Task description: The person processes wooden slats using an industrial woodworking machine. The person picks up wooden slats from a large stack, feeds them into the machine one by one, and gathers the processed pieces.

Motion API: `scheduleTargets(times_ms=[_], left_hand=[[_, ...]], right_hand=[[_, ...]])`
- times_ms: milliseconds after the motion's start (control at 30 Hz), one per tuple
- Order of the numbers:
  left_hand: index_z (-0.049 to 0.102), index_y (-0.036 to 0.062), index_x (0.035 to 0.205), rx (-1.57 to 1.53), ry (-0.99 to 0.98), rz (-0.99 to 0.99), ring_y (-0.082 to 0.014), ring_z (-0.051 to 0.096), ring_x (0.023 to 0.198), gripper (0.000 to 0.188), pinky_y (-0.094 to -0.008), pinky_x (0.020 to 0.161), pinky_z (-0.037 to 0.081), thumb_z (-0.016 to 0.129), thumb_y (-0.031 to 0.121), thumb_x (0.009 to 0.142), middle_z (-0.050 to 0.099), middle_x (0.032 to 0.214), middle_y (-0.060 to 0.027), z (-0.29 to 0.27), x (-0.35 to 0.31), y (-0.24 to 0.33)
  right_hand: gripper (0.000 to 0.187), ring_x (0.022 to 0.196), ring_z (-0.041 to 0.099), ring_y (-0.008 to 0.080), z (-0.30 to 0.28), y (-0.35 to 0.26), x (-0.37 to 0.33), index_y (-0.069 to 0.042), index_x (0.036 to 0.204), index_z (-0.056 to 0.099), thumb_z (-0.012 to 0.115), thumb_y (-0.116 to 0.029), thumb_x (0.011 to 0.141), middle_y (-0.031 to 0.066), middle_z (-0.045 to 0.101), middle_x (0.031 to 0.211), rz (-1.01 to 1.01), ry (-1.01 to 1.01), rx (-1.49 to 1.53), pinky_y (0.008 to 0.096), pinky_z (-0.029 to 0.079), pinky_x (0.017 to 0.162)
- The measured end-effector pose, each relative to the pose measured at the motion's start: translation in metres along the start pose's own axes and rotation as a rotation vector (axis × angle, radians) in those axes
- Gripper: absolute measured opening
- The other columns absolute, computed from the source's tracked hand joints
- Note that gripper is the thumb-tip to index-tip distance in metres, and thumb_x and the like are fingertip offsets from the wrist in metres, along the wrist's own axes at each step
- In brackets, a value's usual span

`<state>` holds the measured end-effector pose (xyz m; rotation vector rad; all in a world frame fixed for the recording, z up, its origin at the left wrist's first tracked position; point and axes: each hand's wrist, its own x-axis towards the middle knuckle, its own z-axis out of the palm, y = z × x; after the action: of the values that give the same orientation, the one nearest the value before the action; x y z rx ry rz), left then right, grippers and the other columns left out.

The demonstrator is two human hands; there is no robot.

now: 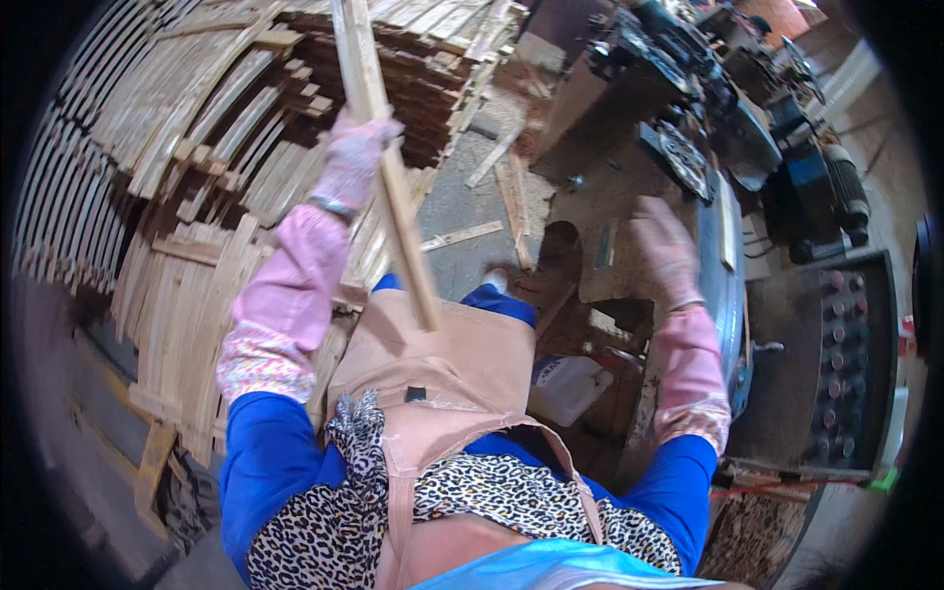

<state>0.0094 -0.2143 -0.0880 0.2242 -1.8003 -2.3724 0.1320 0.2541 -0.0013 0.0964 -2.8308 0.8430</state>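
Observation:
My left hand (356, 157), in a pale pinkish glove, is closed around a long wooden slat (401, 231). The slat slants from the top of the view down over my lap, its lower end above my tan apron (472, 344). My right hand (667, 251), gloved too and slightly blurred, has its fingers stretched out with nothing seen in them. It hovers over the machine's worn table (624, 197), just left of a light wooden strip (727, 221) lying along the machine's metal edge. Whether this hand touches the table I cannot tell.
Stacked wooden slats (177, 334) fill the left side. Loose offcuts (513, 211) lie on the floor ahead. Motors and machine parts (747, 128) stand at the far right, with a control panel of knobs (836, 364) nearer. A whitish plastic jug (570, 388) stands beside my legs.

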Motion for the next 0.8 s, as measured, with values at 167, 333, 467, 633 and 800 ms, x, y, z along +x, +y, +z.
scheduleTargets(times_ms=[167,333,467,633,800], left_hand=[[0.065,-0.0036,0.113,-0.427,-0.244,-0.199,-0.0209,0.068,0.082,0.033,-0.033,0.08,0.056,0.072,0.015,0.087,0.07,0.091,-0.0096,0.183,-0.022,0.014],[0.029,-0.0004,0.154,-0.273,-0.626,-0.117,-0.0301,0.059,0.123,0.072,-0.0396,0.102,0.05,0.067,0.023,0.096,0.054,0.139,-0.021,0.212,-0.069,0.017],[0.032,0.0044,0.154,-0.208,-0.484,-0.312,-0.0192,0.064,0.096,0.071,-0.0303,0.076,0.052,0.067,0.02,0.094,0.062,0.114,-0.0127,0.116,-0.048,-0.093],[0.04,-0.0022,0.15,0.172,-0.372,-0.574,-0.0119,0.055,0.075,0.072,-0.0259,0.067,0.047,0.069,0.019,0.088,0.063,0.122,-0.0149,0.029,-0.064,-0.167],[0.044,-0.0025,0.147,0.451,-0.31,-0.326,-0.0213,0.063,0.097,0.07,-0.033,0.084,0.051,0.07,0.025,0.087,0.062,0.129,-0.0184,0.008,-0.091,-0.148]], right_hand=[[0.082,0.136,0.048,0.031,0.06,-0.11,-0.065,-0.005,0.153,0.039,0.08,-0.019,0.082,0.0212,0.051,0.145,0.087,-0.216,0.251,0.0377,0.036,0.114],[0.08,0.14,0.043,0.0222,-0.032,-0.081,-0.143,0.0,0.153,0.036,0.077,-0.009,0.085,0.0147,0.046,0.152,0.298,0.188,0.123,0.0333,0.035,0.117],[0.079,0.142,0.043,0.0277,-0.097,-0.037,-0.239,-0.002,0.156,0.031,0.069,-0.01,0.088,0.0191,0.041,0.156,0.551,0.285,-0.056,0.0358,0.035,0.117],[0.064,0.116,0.061,0.038,-0.113,0.03,-0.243,-0.025,0.151,0.044,0.068,-0.032,0.091,0.02,0.064,0.128,0.841,0.259,-0.748,0.0472,0.047,0.102],[0.059,0.094,0.064,0.0417,-0.119,0.117,-0.104,-0.013,0.144,0.051,0.067,-0.024,0.089,0.021,0.066,0.113,0.339,0.625,-0.924,0.0496,0.052,0.087]])
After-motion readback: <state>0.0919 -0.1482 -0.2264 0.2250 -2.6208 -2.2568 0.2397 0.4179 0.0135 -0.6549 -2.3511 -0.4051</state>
